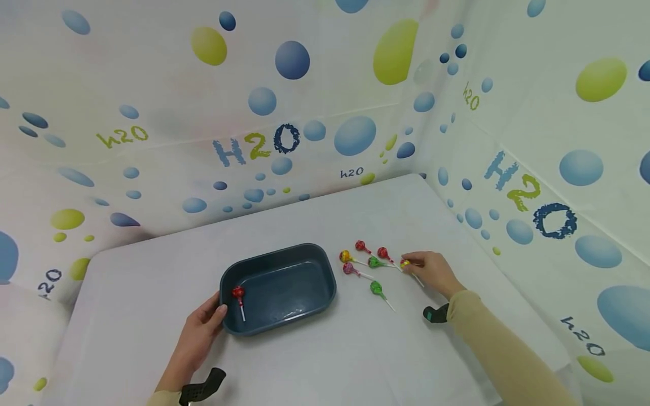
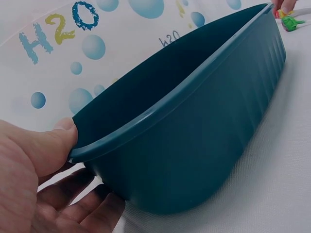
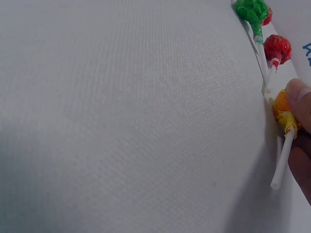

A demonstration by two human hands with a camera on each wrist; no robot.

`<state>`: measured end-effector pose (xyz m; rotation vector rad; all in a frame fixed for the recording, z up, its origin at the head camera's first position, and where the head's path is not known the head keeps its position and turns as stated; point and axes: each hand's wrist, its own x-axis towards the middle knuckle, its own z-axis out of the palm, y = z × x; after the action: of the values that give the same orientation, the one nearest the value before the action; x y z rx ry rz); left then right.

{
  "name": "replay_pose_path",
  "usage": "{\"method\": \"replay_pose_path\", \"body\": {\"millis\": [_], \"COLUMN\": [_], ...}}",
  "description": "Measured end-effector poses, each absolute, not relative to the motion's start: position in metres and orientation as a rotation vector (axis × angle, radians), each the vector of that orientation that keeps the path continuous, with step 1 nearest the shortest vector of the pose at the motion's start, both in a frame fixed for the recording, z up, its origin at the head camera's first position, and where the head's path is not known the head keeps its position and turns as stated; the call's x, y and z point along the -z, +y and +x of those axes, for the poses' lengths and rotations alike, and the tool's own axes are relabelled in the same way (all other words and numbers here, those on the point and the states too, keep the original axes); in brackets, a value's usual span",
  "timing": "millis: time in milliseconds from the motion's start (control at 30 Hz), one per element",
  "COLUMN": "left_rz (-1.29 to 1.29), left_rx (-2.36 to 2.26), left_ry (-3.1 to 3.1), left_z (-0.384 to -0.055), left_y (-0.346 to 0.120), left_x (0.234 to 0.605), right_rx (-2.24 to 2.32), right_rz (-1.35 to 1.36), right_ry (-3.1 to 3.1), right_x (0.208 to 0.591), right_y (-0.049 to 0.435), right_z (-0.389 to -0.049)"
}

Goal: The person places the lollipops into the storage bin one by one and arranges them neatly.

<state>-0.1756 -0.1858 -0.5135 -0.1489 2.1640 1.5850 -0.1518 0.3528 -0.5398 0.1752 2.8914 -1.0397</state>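
Note:
My left hand (image 1: 199, 330) grips the left end of a dark teal tray (image 1: 284, 326), its thumb over the rim and its fingers against the outer wall, as the left wrist view (image 2: 53, 179) shows. Inside the tray, near that end, lies a red lollipop (image 1: 238, 293). To the tray's right, my right hand (image 1: 431, 272) pinches a yellow-wrapped lollipop (image 3: 283, 114) by its head between thumb and fingers. The white stick points down and toward me. Right beside it in the right wrist view are a red lollipop (image 3: 278, 49) and a green lollipop (image 3: 251, 10).
Several more lollipops lie on the white table (image 1: 355, 349) between tray and right hand, among them a yellow one (image 1: 345, 256), a pink one (image 1: 348, 268) and a nearer green one (image 1: 376, 288). Sheets printed with bubbles (image 1: 291, 59) rise behind and at the right.

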Motion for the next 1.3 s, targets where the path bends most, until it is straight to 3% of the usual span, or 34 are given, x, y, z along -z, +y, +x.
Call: {"method": "replay_pose_path", "body": {"millis": [400,800,1300], "left_rz": [-0.134,-0.120,-0.106], "left_rx": [-1.568,-1.553,-1.589], "left_ry": [2.188,2.208,2.213], "left_z": [-0.175,-0.176,-0.174], "left_y": [-0.187,-0.189,-0.193], "left_x": [0.512,0.511,0.508], "right_rx": [1.124,1.410,1.651], "right_rz": [0.256,0.275,0.137], "right_ry": [2.898,2.885,2.707], "right_x": [0.535,0.499,0.457], "right_y": [0.352,0.339,0.258], "right_z": [-0.151,-0.164,-0.196]}}
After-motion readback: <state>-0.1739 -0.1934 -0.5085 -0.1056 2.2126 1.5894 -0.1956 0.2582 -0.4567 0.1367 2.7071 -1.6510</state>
